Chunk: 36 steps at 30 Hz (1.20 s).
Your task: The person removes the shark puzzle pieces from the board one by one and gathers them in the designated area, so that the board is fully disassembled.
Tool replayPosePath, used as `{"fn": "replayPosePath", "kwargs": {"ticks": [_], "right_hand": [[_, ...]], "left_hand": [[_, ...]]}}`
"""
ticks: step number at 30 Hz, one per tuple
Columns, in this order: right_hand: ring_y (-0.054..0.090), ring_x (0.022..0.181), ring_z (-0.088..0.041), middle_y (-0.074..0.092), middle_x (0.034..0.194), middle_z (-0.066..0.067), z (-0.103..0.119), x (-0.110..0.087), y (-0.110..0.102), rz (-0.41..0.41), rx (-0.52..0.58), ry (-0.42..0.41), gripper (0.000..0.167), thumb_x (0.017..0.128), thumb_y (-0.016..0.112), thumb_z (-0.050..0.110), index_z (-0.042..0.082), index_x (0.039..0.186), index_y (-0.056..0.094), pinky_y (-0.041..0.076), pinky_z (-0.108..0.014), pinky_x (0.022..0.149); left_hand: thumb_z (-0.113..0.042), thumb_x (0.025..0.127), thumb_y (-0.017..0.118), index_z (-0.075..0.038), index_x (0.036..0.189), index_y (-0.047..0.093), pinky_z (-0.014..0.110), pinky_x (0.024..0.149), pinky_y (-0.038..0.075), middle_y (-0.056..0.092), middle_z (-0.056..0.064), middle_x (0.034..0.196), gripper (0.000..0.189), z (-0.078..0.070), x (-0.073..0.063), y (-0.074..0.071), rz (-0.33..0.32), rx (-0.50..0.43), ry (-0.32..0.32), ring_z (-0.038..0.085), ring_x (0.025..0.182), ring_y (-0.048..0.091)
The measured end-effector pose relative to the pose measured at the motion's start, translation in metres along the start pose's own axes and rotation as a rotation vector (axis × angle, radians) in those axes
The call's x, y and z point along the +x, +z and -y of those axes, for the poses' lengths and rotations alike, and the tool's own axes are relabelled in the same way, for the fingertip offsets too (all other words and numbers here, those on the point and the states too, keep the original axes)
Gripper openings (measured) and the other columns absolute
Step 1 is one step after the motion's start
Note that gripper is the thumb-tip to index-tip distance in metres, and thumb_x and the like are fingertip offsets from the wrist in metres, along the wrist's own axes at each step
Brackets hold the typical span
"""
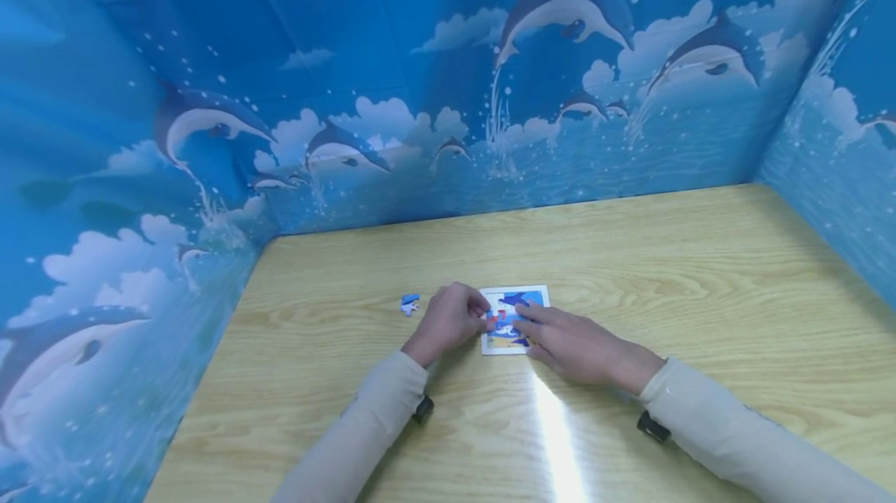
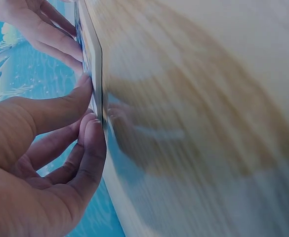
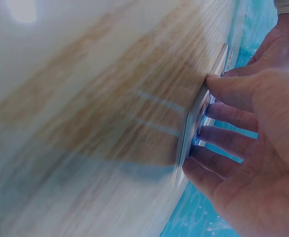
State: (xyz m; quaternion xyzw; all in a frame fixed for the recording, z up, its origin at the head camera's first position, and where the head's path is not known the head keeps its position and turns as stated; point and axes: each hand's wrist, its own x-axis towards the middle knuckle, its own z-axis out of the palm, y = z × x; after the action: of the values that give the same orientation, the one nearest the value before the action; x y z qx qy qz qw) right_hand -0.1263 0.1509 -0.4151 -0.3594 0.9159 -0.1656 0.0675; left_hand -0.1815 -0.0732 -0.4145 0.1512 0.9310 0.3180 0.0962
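Note:
A small square jigsaw puzzle (image 1: 509, 344) in a white-rimmed tray lies flat on the table, its picture blue with yellow at the bottom. My left hand (image 1: 451, 316) grips the tray's left edge, thumb on top and fingers curled at the side. In the left wrist view, the left thumb (image 2: 67, 106) presses near the rim. From the other side my right hand (image 1: 577, 344) rests its nearly straight fingers on the pieces. The right wrist view shows the right thumb (image 3: 230, 91) against the tray's edge. Both hands hide parts of the picture.
A loose blue-and-white puzzle piece (image 1: 409, 304) lies on the wooden table (image 1: 665, 277), left of the left hand. Blue dolphin-print sheeting (image 1: 420, 99) stands along the back and both sides. A bright reflection streaks the table in front of the tray.

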Motion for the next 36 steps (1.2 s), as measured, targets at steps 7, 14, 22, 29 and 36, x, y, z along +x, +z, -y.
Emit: {"fn": "replayPosePath", "kwargs": {"ticks": [7,14,22,29,36], "right_hand": [[0.040,0.141,-0.044,0.039,0.154,-0.026,-0.0009,0.0000,0.0005,-0.002,-0.005,-0.004,0.048,0.102,0.061,0.019,-0.003,0.143,0.051,0.039,-0.056,0.110],[0.040,0.140,-0.044,0.040,0.154,-0.026,-0.0008,-0.0001,0.0000,-0.005,-0.006,-0.007,0.047,0.102,0.061,0.019,-0.003,0.143,0.052,0.039,-0.055,0.110],[0.040,0.140,-0.044,0.040,0.154,-0.026,-0.0007,-0.0001,0.0000,0.002,-0.002,-0.003,0.047,0.102,0.062,0.019,-0.003,0.143,0.052,0.039,-0.056,0.109],[0.041,0.139,-0.044,0.040,0.153,-0.027,-0.0009,-0.0001,0.0004,-0.004,-0.005,-0.011,0.047,0.102,0.062,0.019,-0.004,0.142,0.052,0.040,-0.055,0.109],[0.041,0.140,-0.044,0.040,0.154,-0.026,-0.0018,-0.0001,0.0007,-0.007,-0.007,-0.013,0.047,0.102,0.061,0.019,-0.003,0.142,0.052,0.039,-0.055,0.110]], "left_hand": [[-0.012,0.076,0.090,-0.007,0.093,0.077,0.024,0.068,0.052,0.068,-0.004,0.077,0.022,0.0001,0.0028,-0.0004,0.016,-0.005,-0.033,0.009,0.072,0.061],[-0.011,0.075,0.090,-0.008,0.092,0.076,0.024,0.069,0.053,0.067,-0.004,0.077,0.022,-0.0004,0.0036,0.0000,0.009,-0.016,-0.053,0.009,0.072,0.061],[-0.007,0.072,0.091,-0.010,0.091,0.076,0.022,0.068,0.053,0.068,-0.004,0.078,0.024,0.0010,0.0031,0.0016,-0.020,-0.019,-0.037,0.008,0.072,0.062],[-0.008,0.072,0.091,-0.011,0.091,0.076,0.022,0.067,0.054,0.068,-0.003,0.079,0.024,0.0001,0.0028,0.0027,-0.037,-0.023,-0.043,0.008,0.071,0.062],[-0.009,0.082,0.084,-0.012,0.088,0.077,0.025,0.071,0.055,0.072,-0.003,0.080,0.009,0.0008,0.0008,0.0033,-0.078,-0.055,-0.047,0.007,0.072,0.064]]}}
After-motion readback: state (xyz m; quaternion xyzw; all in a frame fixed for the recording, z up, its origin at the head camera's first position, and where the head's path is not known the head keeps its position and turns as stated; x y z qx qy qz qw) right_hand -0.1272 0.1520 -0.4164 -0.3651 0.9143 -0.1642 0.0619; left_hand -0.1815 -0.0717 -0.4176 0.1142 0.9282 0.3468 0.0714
